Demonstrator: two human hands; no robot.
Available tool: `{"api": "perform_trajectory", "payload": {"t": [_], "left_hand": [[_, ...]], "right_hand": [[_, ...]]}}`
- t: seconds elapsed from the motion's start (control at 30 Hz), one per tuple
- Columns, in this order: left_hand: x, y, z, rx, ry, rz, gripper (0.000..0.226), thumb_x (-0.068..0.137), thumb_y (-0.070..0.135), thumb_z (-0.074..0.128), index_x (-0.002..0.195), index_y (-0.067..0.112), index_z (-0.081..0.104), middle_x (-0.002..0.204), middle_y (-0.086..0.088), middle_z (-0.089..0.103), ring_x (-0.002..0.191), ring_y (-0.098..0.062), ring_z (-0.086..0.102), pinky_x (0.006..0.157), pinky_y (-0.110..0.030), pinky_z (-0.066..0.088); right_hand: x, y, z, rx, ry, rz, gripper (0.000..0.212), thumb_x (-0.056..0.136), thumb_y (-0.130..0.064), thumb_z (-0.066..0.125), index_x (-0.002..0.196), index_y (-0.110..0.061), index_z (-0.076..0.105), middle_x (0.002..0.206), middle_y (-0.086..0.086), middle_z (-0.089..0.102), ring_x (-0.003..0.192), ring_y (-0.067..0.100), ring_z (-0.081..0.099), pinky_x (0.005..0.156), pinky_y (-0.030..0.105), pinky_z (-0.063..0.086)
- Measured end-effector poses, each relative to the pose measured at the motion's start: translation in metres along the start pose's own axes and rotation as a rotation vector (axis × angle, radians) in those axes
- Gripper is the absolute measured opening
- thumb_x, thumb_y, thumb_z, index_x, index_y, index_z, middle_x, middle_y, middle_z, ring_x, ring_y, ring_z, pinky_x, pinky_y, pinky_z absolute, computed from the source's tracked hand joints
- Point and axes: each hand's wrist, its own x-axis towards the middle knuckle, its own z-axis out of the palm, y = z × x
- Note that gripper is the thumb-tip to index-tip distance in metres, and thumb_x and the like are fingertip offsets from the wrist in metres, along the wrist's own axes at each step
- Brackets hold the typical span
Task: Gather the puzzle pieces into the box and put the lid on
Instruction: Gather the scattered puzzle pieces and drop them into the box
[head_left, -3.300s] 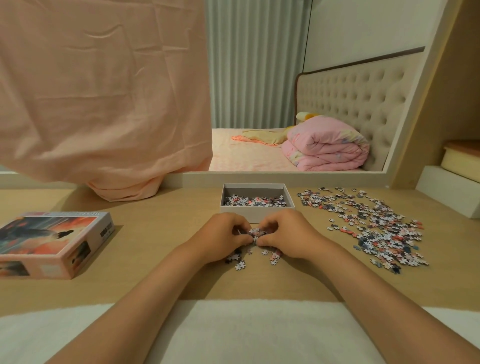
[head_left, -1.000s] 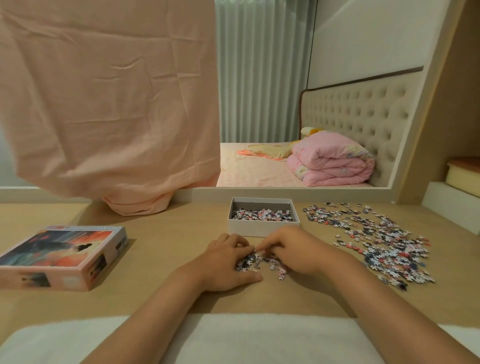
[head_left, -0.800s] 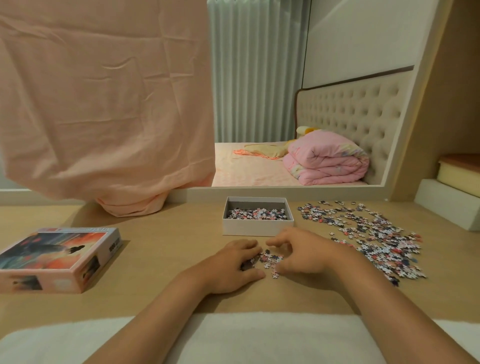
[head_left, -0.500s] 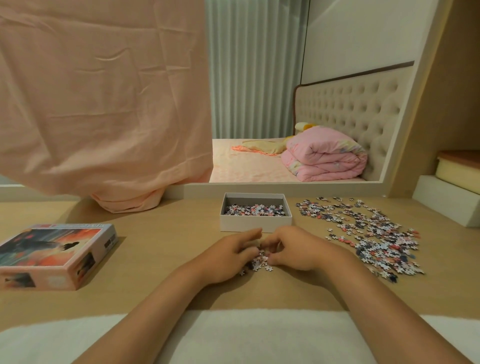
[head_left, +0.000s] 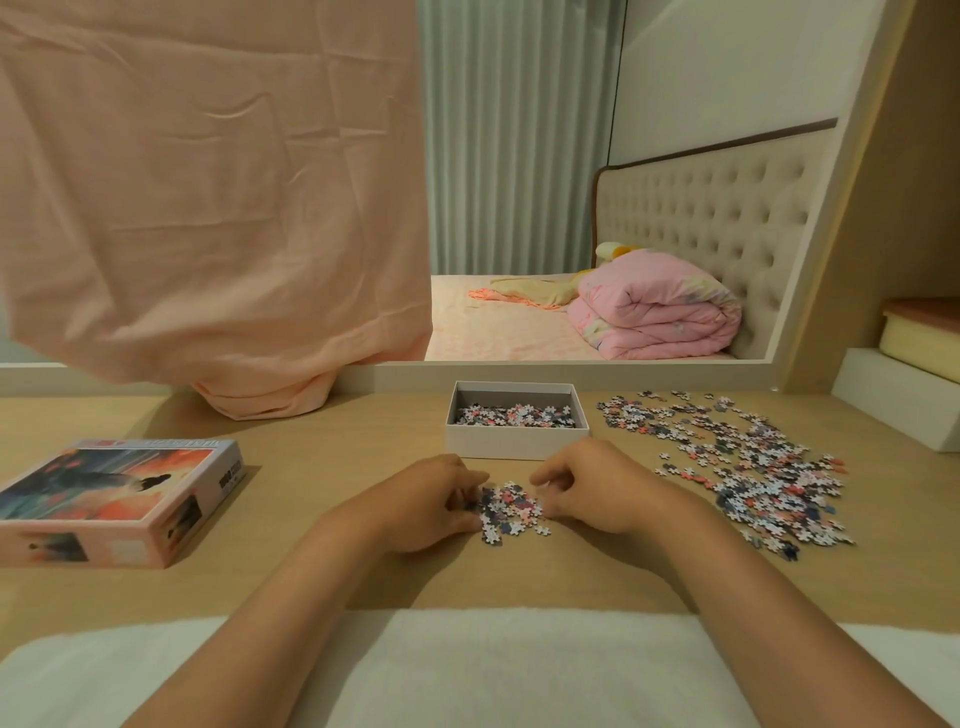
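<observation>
At frame centre, a left hand (head_left: 423, 501) and right hand (head_left: 589, 488), fingers curled, empty, flank a small pile of puzzle pieces (head_left: 509, 512) below the open box (head_left: 517, 441). Light, loose, they likely need scooping from underneath.

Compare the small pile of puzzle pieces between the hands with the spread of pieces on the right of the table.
The small pile holds few pieces; the right-hand spread holds many more. The small pile is bunched tight between the left hand and the right hand; the spread lies scattered and untouched. Both lie on the wooden table, outside the open box, and share the same colours.
</observation>
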Motion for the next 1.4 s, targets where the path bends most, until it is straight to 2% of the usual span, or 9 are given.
{"api": "perform_trajectory", "payload": {"t": [0.13,0.23,0.3,0.43,0.67,0.93,1.07,1.2,1.4], "left_hand": [[0.002,0.001,0.002,-0.077,0.046,-0.019,0.057,0.091,0.042,0.062,0.142,0.022,0.047,0.123,0.009,0.052,0.104,-0.01,0.054,0.093,-0.027,0.045],[0.003,0.005,0.004,-0.081,-0.07,-0.096,0.09,0.083,0.062,0.061,0.155,0.025,0.02,0.144,0.01,0.029,0.131,-0.012,0.035,0.109,-0.033,0.034],[0.007,0.011,0.007,0.05,-0.126,-0.075,0.088,0.084,0.063,0.058,0.154,0.027,0.02,0.146,0.007,0.023,0.136,-0.015,0.022,0.113,-0.036,0.029],[0.013,0.019,0.01,0.053,-0.118,-0.033,0.064,0.091,0.053,0.053,0.148,0.029,0.037,0.136,0.003,0.03,0.129,-0.016,0.024,0.111,-0.038,0.029],[0.015,0.015,0.015,-0.042,0.056,-0.009,0.038,0.093,0.037,0.061,0.13,0.027,0.062,0.114,0.002,0.05,0.107,-0.018,0.051,0.095,-0.033,0.043],[0.015,0.014,0.013,-0.164,0.208,-0.055,0.027,0.079,0.036,0.078,0.102,0.025,0.069,0.1,0.006,0.059,0.083,-0.009,0.057,0.07,-0.019,0.043],[0.017,0.014,0.011,-0.292,0.224,-0.11,0.019,0.08,0.031,0.078,0.096,0.022,0.072,0.088,0.011,0.066,0.075,-0.006,0.061,0.059,-0.011,0.043],[0.019,0.013,0.013,-0.56,0.212,-0.19,0.013,0.082,0.017,0.077,0.094,0.015,0.071,0.07,0.002,0.069,0.05,-0.004,0.059,0.046,-0.02,0.048],[0.031,0.013,-0.005,-0.972,0.323,-0.196,0.019,0.081,0.004,0.076,0.099,0.003,0.07,0.083,-0.011,0.071,0.066,-0.013,0.066,0.067,-0.024,0.057]], "right_hand": [[-0.003,-0.001,-0.002,-0.012,-0.058,0.025,0.055,0.085,-0.038,0.074,0.136,-0.024,0.059,0.107,-0.007,0.065,0.097,0.009,0.062,0.088,0.026,0.049],[-0.002,-0.008,0.003,-0.211,-0.203,0.045,0.07,0.076,-0.061,0.074,0.128,-0.019,0.054,0.118,0.006,0.049,0.104,0.025,0.056,0.095,0.044,0.049],[0.003,-0.013,0.005,-0.29,-0.233,0.026,0.063,0.079,-0.063,0.07,0.124,-0.022,0.053,0.117,0.004,0.042,0.102,0.024,0.053,0.093,0.044,0.048],[0.01,-0.019,0.007,-0.262,-0.231,-0.023,0.053,0.088,-0.052,0.066,0.136,-0.034,0.055,0.116,0.002,0.043,0.103,0.025,0.055,0.094,0.044,0.048],[0.014,-0.019,0.012,-0.178,-0.115,-0.023,0.031,0.089,-0.032,0.072,0.119,-0.025,0.072,0.107,-0.001,0.072,0.094,0.016,0.062,0.078,0.028,0.047],[0.02,-0.016,0.019,-0.043,0.032,-0.022,0.015,0.082,-0.023,0.08,0.096,-0.024,0.08,0.079,-0.009,0.068,0.071,0.006,0.06,0.061,0.015,0.041],[0.025,-0.011,0.022,0.159,0.046,0.036,0.01,0.077,-0.02,0.085,0.086,-0.019,0.08,0.069,-0.007,0.07,0.058,0.004,0.06,0.065,0.025,0.056],[0.025,-0.005,0.025,0.468,0.04,0.116,0.008,0.078,-0.008,0.083,0.084,-0.01,0.078,0.076,0.011,0.073,0.063,0.018,0.064,0.068,0.035,0.061],[0.029,-0.012,0.008,0.784,0.161,0.149,0.013,0.08,-0.005,0.08,0.093,-0.006,0.076,0.079,0.017,0.074,0.064,0.023,0.066,0.067,0.04,0.06]]}}
